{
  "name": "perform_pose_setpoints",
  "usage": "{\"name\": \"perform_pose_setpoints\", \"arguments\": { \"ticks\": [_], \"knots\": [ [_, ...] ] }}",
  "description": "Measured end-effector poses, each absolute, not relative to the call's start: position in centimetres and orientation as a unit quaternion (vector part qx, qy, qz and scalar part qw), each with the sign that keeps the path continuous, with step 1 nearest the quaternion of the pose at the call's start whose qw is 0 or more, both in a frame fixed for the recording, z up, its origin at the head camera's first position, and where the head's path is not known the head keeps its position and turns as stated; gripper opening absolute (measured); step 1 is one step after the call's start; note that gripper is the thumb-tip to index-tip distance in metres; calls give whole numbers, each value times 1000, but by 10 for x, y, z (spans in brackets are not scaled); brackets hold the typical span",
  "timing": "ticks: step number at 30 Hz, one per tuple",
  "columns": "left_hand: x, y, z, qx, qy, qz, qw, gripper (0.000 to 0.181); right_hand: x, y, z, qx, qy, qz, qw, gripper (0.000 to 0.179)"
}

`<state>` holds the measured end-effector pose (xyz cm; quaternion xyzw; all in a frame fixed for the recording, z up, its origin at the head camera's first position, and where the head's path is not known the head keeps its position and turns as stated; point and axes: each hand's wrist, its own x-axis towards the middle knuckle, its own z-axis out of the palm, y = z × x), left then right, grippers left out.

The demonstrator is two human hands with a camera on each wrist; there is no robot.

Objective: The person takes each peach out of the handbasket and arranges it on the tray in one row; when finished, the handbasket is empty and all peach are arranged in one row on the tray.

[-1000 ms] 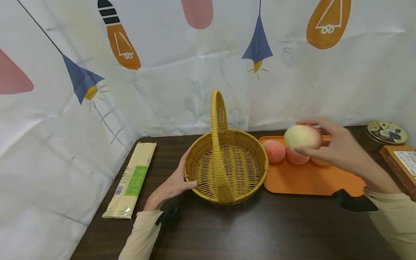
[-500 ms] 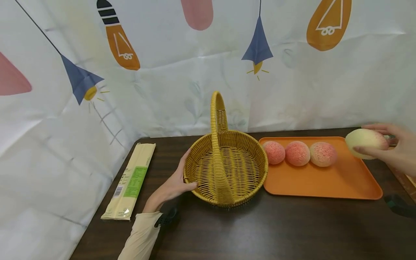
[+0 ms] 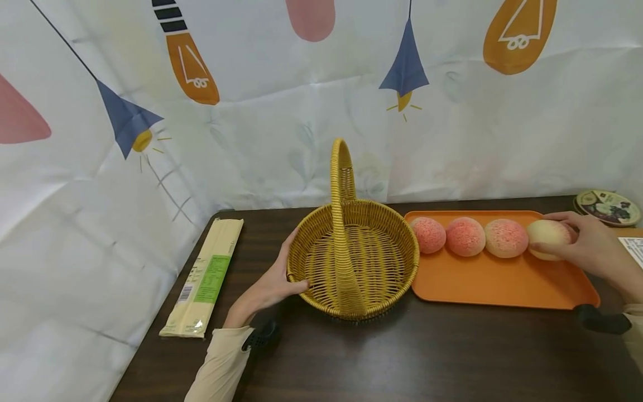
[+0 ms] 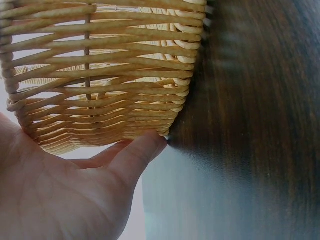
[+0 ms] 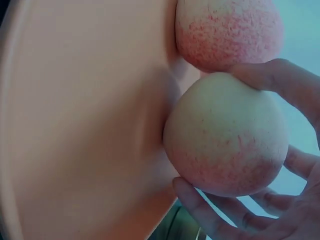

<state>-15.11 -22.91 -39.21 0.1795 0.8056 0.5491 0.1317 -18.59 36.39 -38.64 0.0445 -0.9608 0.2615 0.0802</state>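
Note:
My left hand [image 3: 273, 287] grips the left side of a yellow wicker basket [image 3: 372, 212], thumb at the near rim. The basket stands on the dark table with its tall arched handle up and nothing inside. In the left wrist view its woven wall [image 4: 110, 80] shows against my palm. My right hand [image 3: 589, 241] holds a pale peach with a pink blush [image 3: 547, 235], fingers and thumb curved around it, at the right end of an orange tray [image 3: 487, 285]. Three pinker peaches, the nearest being this one [image 3: 506, 238], line up beside it along the tray's back.
A long flat packet with a green label [image 3: 201, 279] lies at the table's left. Behind my right hand is a round tin [image 3: 609, 207], and a brown box with a white label [image 3: 634, 245] lies at the right edge. A printed curtain [image 3: 301, 111] hangs behind the table.
My right hand has carried the pale peach rightward past the others, then down and back left onto the tray's right end. The left hand stays on the basket.

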Motion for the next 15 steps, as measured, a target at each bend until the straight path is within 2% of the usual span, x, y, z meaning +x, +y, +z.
{"name": "perform_pose_setpoints", "arguments": {
  "ticks": [7, 15],
  "knots": [
    [-151, -229, -391, 179, 808, 546, 129, 112, -187, 363, -381, 39, -969, 241, 42, 73],
    [-151, -230, -392, 181, 807, 547, 130, 113, -188, 362, -378, 43, -969, 239, 54, 71]
  ]
}}
